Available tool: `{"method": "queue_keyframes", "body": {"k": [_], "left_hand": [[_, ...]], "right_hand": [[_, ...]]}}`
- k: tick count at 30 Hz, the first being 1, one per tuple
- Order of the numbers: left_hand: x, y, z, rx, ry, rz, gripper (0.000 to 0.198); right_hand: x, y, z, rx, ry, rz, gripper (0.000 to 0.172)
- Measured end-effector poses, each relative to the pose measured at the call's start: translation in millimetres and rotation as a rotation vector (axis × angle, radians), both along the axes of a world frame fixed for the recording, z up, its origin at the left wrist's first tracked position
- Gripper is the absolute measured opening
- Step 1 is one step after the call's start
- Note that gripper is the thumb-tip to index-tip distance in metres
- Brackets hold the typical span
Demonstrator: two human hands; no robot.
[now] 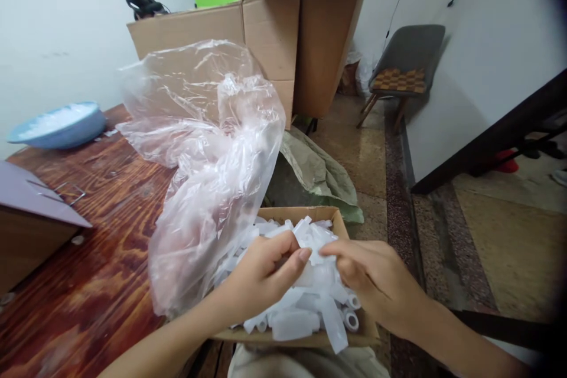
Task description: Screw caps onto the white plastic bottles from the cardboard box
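A cardboard box (310, 214) at my lap is heaped with translucent white plastic bottle-like pieces (292, 323), some with round open necks. Above the heap, my left hand (268, 266) is closed, its fingers curled and its thumb pointing right. Facing it across a small gap, my right hand (374, 277) has its fingers bent together toward the thumb. What either hand holds, if anything, cannot be made out against the white pieces. A large clear plastic bag (212, 189) droops beside the box on the left, near my left forearm.
The reddish wooden table (110, 189) on the left bears a blue basin (62, 133) of white pieces and a box with a lilac top (35, 189). Large cardboard boxes (272, 29) stand ahead. A greenish sack (323, 171) lies beyond my box; a grey chair (405, 59) stands farther right.
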State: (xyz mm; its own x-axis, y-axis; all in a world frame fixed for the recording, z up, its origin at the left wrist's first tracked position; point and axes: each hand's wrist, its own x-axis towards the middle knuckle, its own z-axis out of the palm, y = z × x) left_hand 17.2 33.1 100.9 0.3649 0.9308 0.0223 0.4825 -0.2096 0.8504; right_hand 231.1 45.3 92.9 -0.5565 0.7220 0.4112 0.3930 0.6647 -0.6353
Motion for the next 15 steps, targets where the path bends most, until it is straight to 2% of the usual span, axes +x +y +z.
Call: {"method": "queue_keyframes", "body": {"k": [2, 3, 5, 7, 11, 15], "left_hand": [[-3, -2, 1.7, 0.002, -0.009, 0.007, 0.038], [-4, -4, 2.9, -0.005, -0.013, 0.0, 0.038], [-6, -6, 6.0, -0.021, -0.015, -0.022, 0.038], [-7, -9, 9.5, -0.032, -0.007, -0.036, 0.038], [-6, -13, 16.1, -0.048, -0.009, -0.037, 0.04], [-1, -15, 8.8, 0.038, 0.069, 0.001, 0.041]], "right_hand": [[5, -1, -4.9, 0.247, -0.029, 0.081, 0.05], [8, -2, -7.2, 0.313, -0.074, 0.128, 0.054], [11, -3, -9.8, 0.288, -0.172, 0.155, 0.056], [12, -5, -8.7, 0.237, -0.174, 0.093, 0.061], [9, -10, -2.1, 0.334, -0.123, 0.149, 0.056], [1, -9, -5.4, 0.238, -0.151, 0.093, 0.057]]}}
